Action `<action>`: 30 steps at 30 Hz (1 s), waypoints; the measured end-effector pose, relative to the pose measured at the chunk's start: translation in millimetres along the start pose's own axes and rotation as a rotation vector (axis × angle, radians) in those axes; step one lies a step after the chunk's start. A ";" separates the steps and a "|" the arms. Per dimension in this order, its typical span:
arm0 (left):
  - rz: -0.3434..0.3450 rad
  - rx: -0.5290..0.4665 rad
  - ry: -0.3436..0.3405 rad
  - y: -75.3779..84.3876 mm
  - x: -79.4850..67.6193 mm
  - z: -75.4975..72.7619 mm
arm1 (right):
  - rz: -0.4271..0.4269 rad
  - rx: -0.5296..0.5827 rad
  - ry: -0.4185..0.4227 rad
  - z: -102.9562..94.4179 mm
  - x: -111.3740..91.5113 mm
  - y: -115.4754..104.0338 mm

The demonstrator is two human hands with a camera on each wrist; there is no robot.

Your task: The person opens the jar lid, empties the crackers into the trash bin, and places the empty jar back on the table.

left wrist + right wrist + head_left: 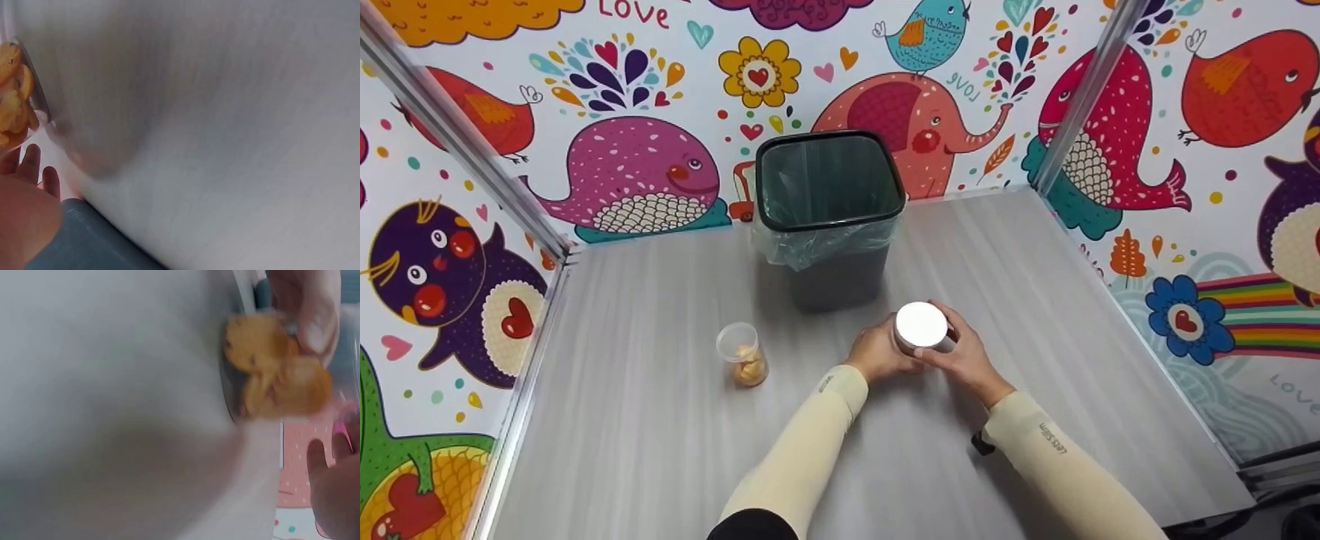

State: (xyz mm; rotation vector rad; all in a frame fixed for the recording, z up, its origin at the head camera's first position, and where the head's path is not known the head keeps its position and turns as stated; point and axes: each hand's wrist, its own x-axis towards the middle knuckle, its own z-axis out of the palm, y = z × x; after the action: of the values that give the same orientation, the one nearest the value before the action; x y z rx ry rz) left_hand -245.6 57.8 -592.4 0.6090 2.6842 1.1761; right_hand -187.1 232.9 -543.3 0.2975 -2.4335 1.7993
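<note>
In the head view, both hands hold a clear jar with a round white lid over the table. My left hand grips its body, and my right hand has thumb and fingers around the lid's rim. Orange-brown cookies show through the jar's side in the right wrist view. At the left edge of the left wrist view, more of these cookies appear above my hand. To the left stands a lidless clear jar with yellowish-orange pieces in its lower part.
A dark bin with a translucent green liner stands behind the hands, its top uncovered. The grey table is bounded by printed wall panels at the back and sides. Metal posts mark the corners.
</note>
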 end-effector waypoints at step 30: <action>0.008 -0.002 0.002 -0.7 1.1 1.2 | 0.007 0.047 -0.135 -10.6 15.0 6.7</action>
State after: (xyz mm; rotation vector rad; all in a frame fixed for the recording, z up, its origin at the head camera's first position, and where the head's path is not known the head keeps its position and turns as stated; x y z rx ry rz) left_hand -246.4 58.7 -593.7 0.6190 2.6851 1.1815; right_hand -203.5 243.5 -543.4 0.4284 -2.4850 1.9000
